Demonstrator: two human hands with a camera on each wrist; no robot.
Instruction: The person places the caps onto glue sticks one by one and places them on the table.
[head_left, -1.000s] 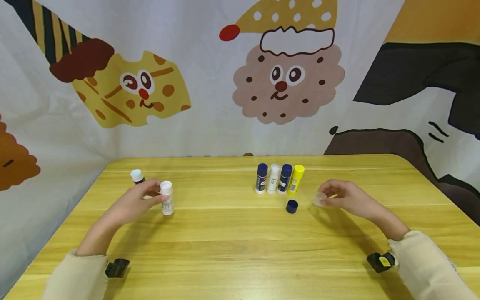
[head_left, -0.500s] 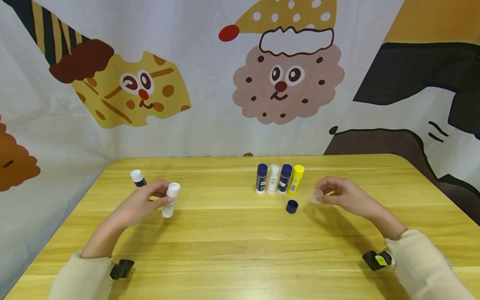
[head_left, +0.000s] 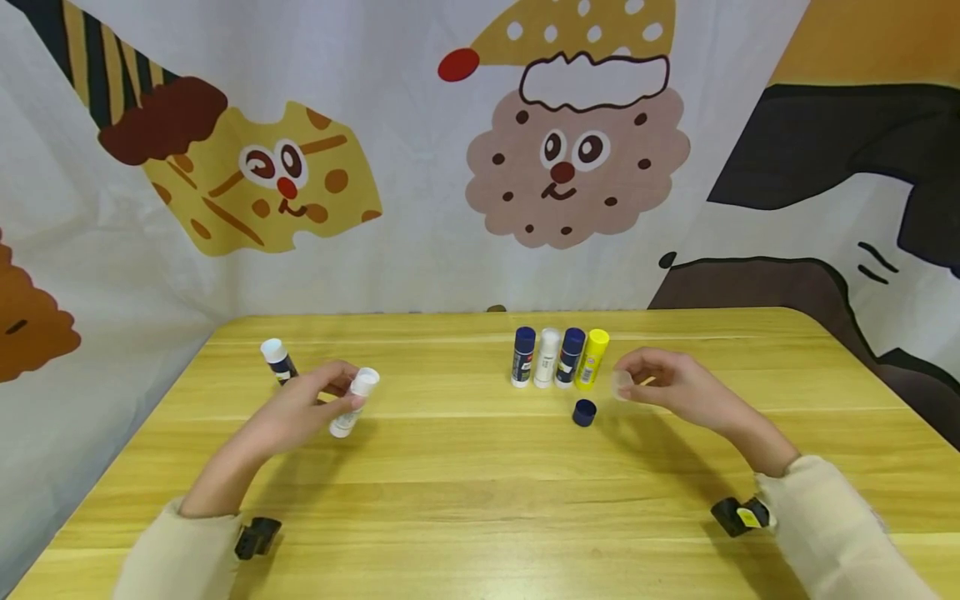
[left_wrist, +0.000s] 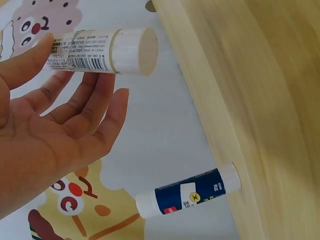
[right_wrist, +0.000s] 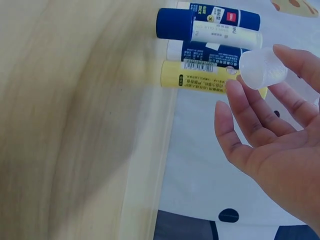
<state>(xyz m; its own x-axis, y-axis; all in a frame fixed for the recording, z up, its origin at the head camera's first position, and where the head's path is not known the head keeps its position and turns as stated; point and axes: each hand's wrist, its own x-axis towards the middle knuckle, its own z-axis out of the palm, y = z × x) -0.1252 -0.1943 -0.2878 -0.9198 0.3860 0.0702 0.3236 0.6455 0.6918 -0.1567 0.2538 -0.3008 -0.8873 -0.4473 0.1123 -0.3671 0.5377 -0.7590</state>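
Observation:
My left hand (head_left: 307, 406) holds a white glue stick (head_left: 356, 402) between thumb and fingers, its top leaning to the right. In the left wrist view, the printed label and barcode of this glue stick (left_wrist: 92, 52) face the camera. My right hand (head_left: 678, 387) pinches a small translucent cap (right_wrist: 261, 68) between thumb and fingertips, above the table. Behind my left hand stands a navy glue stick with a white top (head_left: 277, 360), partly hidden in the head view. A loose navy cap (head_left: 584, 412) lies on the table, left of my right hand.
Left of my right hand, a row stands on the wooden table (head_left: 480, 517): a navy glue stick (head_left: 522, 358), a white one (head_left: 547, 358), another navy one (head_left: 570, 358) and a yellow one (head_left: 592, 358). A cartoon-printed cloth (head_left: 420, 167) hangs behind the table.
My left hand has moved to the right, and its white glue stick has gone from upright to tilted. My right hand has moved left with the translucent cap.

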